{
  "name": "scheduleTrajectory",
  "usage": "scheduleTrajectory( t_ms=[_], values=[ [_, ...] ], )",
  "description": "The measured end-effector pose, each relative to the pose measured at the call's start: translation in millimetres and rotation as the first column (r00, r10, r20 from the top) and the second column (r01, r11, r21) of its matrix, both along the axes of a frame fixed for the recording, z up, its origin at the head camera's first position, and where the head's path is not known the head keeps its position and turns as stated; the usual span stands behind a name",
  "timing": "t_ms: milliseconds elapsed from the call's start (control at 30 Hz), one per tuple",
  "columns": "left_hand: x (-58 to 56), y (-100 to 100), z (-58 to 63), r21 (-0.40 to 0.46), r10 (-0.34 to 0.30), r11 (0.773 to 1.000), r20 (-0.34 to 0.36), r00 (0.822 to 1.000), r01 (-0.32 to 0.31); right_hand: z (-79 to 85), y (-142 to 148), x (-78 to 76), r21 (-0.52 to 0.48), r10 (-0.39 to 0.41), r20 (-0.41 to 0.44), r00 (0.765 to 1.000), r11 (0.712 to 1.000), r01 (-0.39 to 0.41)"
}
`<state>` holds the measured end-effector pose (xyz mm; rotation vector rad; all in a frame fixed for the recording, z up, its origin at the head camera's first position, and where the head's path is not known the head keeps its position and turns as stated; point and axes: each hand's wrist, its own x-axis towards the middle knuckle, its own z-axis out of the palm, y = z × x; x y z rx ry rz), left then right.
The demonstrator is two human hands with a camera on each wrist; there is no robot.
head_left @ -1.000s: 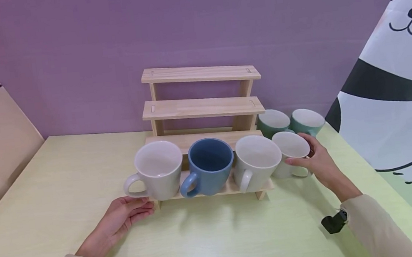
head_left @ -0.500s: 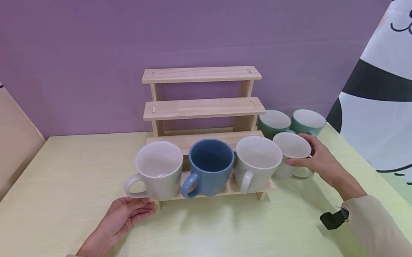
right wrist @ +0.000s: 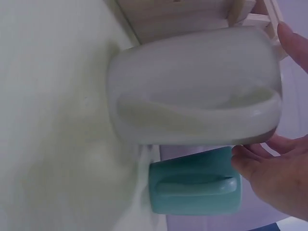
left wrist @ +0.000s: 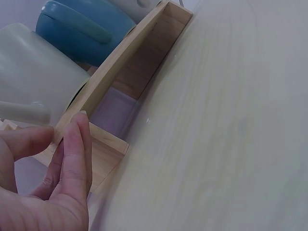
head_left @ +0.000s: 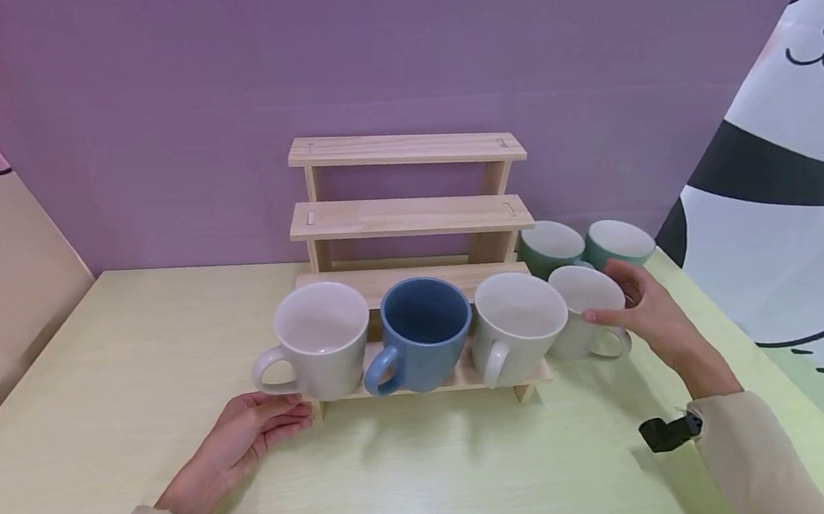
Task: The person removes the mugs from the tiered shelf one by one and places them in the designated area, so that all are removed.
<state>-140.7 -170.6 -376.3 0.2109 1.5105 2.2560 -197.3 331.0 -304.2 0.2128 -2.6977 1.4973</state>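
On the lowest step of a pale wooden tiered rack (head_left: 410,215) stand a white mug (head_left: 320,342), a blue mug (head_left: 424,335) and another white mug (head_left: 516,317). My left hand (head_left: 231,443) pinches the left end of that step; in the left wrist view, the thumb and fingers (left wrist: 74,149) lie on either side of the wood. Right of the rack, a further white mug (head_left: 586,314) stands upright on the table. My right hand (head_left: 656,319) is spread beside its rim, thumb (right wrist: 294,45) on one side and fingers on the other, no firm grip showing.
Two green mugs (head_left: 617,242) stand behind the right-hand white mug, near the table's back edge. The three upper steps of the rack bear no mugs. A purple wall rises behind the table (head_left: 406,484), and a panda-patterned panel (head_left: 781,252) is at the right.
My right hand has eased slightly to the right and back from the white mug, its fingers loosening. The left hand holds its place. The head view has shifted a little.
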Motion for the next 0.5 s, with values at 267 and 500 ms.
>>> scheduleTrajectory(
  t_ms=[267,500],
  values=[
    [0.6,0.5,-0.2,-0.008,0.001,1.0,0.013,1.0,-0.001,17.7,-3.0,0.7,0.019,-0.012,0.044,0.999,1.0,0.011],
    [0.7,-0.5,-0.5,-0.011,0.001,1.0,0.016,1.0,-0.001,31.7,-8.9,3.9,0.07,0.01,0.028,1.0,0.997,-0.012]
  ],
)
